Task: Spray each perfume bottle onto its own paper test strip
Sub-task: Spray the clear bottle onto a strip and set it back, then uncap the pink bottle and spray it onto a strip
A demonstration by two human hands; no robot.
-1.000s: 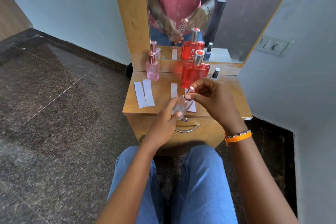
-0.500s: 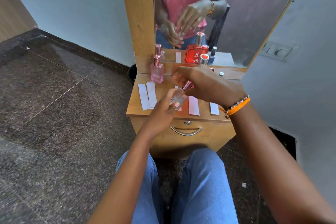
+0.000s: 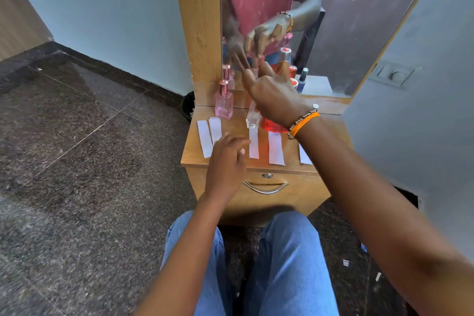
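Observation:
A small clear perfume bottle [image 3: 253, 118] stands on the wooden dresser top [image 3: 259, 166], just behind the middle white paper strip [image 3: 254, 146]. My right hand [image 3: 273, 96] hovers over the bottle's top with fingers spread, hiding its cap. My left hand [image 3: 227, 155] hangs loosely curled above the front edge, holding nothing. A pink bottle [image 3: 224, 104] stands at the back left behind two strips [image 3: 215, 129]. The red bottle [image 3: 272, 125] is mostly hidden behind my right wrist. More strips [image 3: 276, 148] lie to the right.
A mirror [image 3: 346, 33] rises behind the dresser and reflects the hands and bottles. A drawer with a metal handle [image 3: 265, 187] faces my knees. A wall [image 3: 423, 123] is close on the right, and a dark bin [image 3: 187, 108] sits on the floor at left.
The clear bottle, held in both hands before, now stands on the dresser. My left hand let go and drew back to the front edge. My right hand's fingers have spread apart above the bottle.

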